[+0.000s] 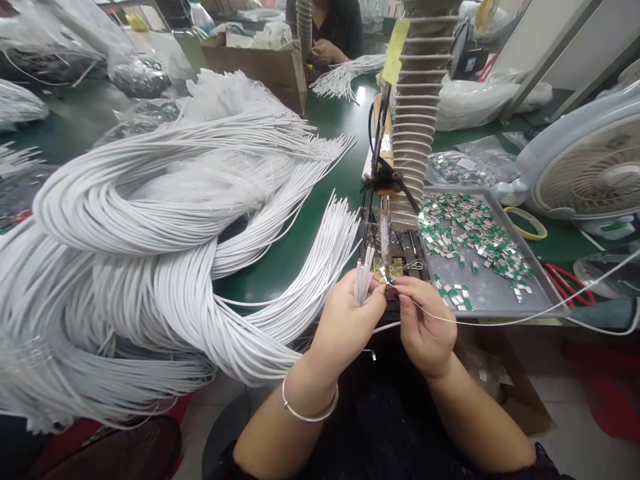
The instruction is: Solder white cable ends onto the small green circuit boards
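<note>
My left hand [345,327] is closed around a few white cables [362,285], their cut ends pointing up. Its thumb and forefinger pinch close to a small metal-and-green piece under the tip of an upright soldering iron [385,230]. From the right, my right hand [427,327] meets it there, fingertips pinched on a thin solder wire [480,324] that trails off to the right edge. The exact contact at the tip is too small and partly covered by fingers. Below the hands hangs a cable end with a small green-and-silver board [373,355].
Large bundles of white cables [150,227] fill the left side. On the right are a grey tray [493,303] of small green-and-silver boards, yellow tape [525,223], red-handled pliers [567,283] and a fan [595,160]. A ribbed duct [415,113] hangs behind the iron. Another person [335,33] sits opposite.
</note>
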Available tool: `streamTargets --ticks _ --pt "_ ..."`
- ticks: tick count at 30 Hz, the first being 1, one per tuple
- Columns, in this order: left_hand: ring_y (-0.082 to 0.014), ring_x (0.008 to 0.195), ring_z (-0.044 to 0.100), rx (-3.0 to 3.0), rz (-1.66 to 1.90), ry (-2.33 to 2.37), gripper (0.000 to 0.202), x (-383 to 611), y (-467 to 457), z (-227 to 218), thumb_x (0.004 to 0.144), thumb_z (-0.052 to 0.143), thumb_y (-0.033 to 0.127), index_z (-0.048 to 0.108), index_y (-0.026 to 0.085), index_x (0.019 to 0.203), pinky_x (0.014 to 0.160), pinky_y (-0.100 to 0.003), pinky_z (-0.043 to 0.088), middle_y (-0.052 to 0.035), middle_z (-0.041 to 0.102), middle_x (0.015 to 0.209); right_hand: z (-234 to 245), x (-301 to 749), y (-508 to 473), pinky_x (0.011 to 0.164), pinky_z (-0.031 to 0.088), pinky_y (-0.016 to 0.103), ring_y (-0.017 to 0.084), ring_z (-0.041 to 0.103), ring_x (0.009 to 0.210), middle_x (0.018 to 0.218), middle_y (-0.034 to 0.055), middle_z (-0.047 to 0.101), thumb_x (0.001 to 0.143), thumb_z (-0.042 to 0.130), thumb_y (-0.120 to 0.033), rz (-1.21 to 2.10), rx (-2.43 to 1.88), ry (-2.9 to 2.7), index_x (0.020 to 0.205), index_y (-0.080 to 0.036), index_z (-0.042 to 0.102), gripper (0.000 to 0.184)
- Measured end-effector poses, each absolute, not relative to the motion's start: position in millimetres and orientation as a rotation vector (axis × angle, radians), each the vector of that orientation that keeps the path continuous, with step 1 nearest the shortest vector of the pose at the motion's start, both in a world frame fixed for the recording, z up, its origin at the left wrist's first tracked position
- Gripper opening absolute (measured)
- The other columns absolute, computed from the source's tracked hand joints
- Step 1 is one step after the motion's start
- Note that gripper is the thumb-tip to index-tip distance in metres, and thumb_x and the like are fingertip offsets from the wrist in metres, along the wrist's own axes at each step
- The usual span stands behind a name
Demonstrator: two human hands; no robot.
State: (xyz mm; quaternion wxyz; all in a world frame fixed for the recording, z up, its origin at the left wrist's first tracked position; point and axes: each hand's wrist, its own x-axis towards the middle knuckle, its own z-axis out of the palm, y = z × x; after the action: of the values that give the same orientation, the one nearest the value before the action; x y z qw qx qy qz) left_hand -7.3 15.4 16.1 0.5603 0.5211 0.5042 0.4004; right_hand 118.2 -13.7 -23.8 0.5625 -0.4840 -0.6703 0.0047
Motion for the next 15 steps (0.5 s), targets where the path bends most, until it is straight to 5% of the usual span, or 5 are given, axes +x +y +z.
streamTargets --ticks 15 --pt "-0.0164 0.078 0.058 1.270 0.946 1.193 0.005 -9.0 13.3 21.0 0.078 0.055 0.021 0.055 0.017 0.075 0.074 -0.029 0.045 -0.0032 0.062 0.082 -20.9 115.7 -11.7 0.076 0.057 0.034 0.017 0.066 0.089 0.093 0.0080 0.069 0.084 0.052 -0.004 0.006 -1.096 -1.591 0.099 -0.018 0.062 0.023"
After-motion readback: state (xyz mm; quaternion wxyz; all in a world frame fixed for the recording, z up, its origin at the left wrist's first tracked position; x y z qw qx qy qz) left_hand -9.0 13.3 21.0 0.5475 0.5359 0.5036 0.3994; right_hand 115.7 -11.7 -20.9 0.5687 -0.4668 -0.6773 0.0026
